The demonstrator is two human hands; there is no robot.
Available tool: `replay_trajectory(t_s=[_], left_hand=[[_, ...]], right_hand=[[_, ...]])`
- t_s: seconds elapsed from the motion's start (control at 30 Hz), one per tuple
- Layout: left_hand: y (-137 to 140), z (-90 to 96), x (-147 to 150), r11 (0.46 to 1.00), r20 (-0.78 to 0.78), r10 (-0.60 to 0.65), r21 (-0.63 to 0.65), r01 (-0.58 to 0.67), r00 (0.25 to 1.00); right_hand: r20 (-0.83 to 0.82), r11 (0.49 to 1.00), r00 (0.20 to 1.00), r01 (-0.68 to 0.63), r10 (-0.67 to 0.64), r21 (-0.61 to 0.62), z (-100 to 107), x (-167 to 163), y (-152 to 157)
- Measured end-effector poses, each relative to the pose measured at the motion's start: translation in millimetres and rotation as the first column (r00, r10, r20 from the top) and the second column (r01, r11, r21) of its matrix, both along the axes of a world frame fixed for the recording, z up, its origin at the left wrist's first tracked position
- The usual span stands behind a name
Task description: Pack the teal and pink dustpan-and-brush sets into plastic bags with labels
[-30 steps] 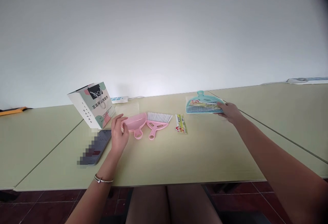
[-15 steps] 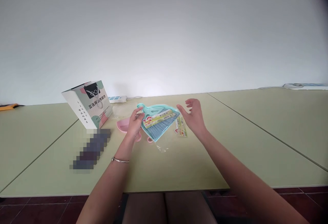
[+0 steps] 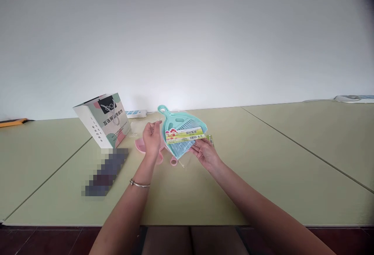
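- Turquoise dustpan-and-brush set [image 3: 179, 123] sits between both hands, over the pink dustpan [image 3: 140, 145] in view; gap to the tabletop [image 3: 271, 150] unclear.
- Long axis slanted: handle far-left, bristle edge near-right.
- From right hand [image 3: 206, 153], set lies left and slightly away; from left hand [image 3: 152, 136], just to the right.
- Right is nearer, in contact: fingers part-closed on the near-right edge, by the label strip [image 3: 184, 134].
- Left: fingers curled, thumb side near the set's left edge; can't tell if it's pinching clear wrap.
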State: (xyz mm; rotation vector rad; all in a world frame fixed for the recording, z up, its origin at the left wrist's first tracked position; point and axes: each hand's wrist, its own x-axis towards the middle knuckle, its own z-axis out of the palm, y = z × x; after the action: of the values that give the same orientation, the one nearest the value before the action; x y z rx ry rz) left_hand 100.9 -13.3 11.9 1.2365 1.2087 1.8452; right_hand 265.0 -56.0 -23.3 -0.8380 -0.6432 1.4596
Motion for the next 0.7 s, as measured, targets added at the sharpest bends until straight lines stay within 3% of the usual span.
replay_trajectory(t_s=[0.1, 0.2, 0.33, 0.43, 0.5, 0.57, 0.7], left_hand=[[31.1, 11.6, -8.2, 1.0, -0.023, 0.004, -0.019, -0.004, 1.0], [55.1, 16.4, -11.4, 0.987, -0.031, -0.102, -0.126, 0.097, 0.994], [50.5, 6.7, -10.4, 0.888, 0.01, -0.376, -0.281, 0.363, 0.927], [38.0, -6.3, -13.8, 0.83, 0.054, -0.464, -0.322, 0.455, 0.884], [37.3, -12.7, -20.9, 0.842, 0.055, -0.439, -0.322, 0.432, 0.897], [44.3, -16.0, -33.3, 0.89, 0.031, -0.347, -0.304, 0.339, 0.937], [64.2, -17.5, -73.2, 0.974, -0.098, 0.014, -0.225, -0.035, 0.995]], right_hand=[[-0.029, 0.999, 1.0, 0.01, -0.011, -0.043, -1.9, -2.5, 6.0], [-0.04, 0.997, 0.998, 0.035, -0.038, -0.074, 0.2, -2.7, 17.3], [-0.016, 0.993, 0.996, 0.087, -0.089, -0.074, 3.9, 8.1, 30.7], [0.034, 0.994, 0.995, 0.1, -0.098, -0.034, 3.3, 19.7, 31.8], [0.078, 0.997, 0.994, 0.082, -0.081, -0.007, 1.8, 27.3, 29.8], [0.13, 0.998, 0.99, 0.056, -0.055, 0.001, 0.4, 36.7, 28.1], [0.238, 0.998, 0.97, 0.053, -0.046, -0.022, -0.4, 66.2, 29.6]])
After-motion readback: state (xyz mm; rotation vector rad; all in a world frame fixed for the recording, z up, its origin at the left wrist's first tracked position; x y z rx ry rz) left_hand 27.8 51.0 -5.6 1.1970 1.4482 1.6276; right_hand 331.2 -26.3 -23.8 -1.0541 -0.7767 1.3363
